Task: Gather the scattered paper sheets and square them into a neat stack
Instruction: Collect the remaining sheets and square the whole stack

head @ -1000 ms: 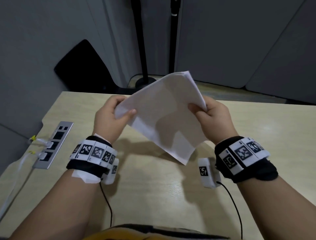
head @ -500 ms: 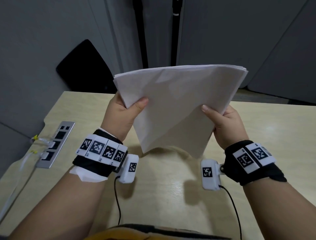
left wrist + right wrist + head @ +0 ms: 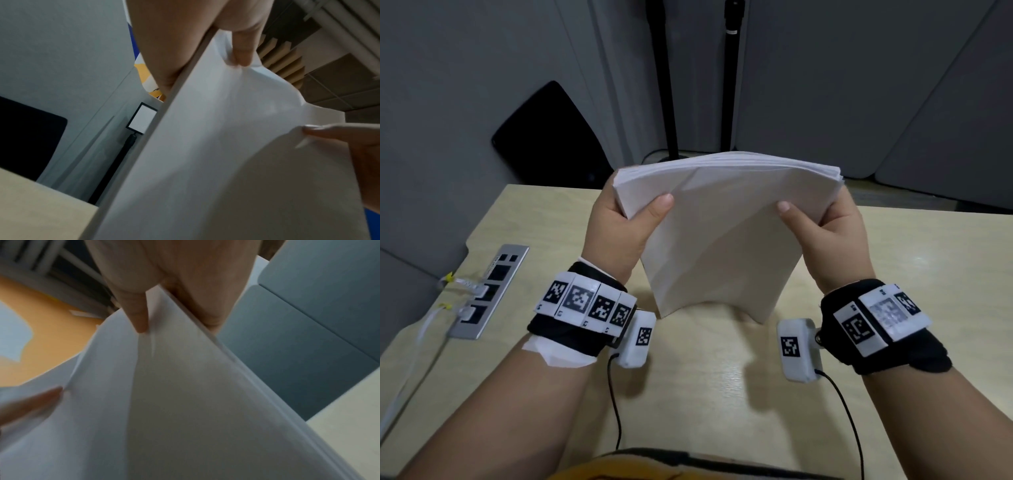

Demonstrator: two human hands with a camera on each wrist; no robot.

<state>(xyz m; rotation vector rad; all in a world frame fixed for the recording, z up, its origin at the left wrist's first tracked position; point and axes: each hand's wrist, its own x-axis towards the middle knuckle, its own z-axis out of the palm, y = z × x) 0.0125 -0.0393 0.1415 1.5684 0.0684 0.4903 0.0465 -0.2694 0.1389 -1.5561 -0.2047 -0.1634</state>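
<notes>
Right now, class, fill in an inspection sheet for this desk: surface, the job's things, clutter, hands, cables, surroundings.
Surface: light wood table, with a power strip set in at its left edge.
Job's things: paper stack held upright, bottom edge on or just above the table; bowed, top edges nearly flush.
Clutter: nothing seen.
Hands: left hand and right hand each grip a side of the stack, thumbs in front.
Cables: white cables plugged into the strip; black leads from wrist cameras.
Surroundings: grey partition panels, two black poles.
</notes>
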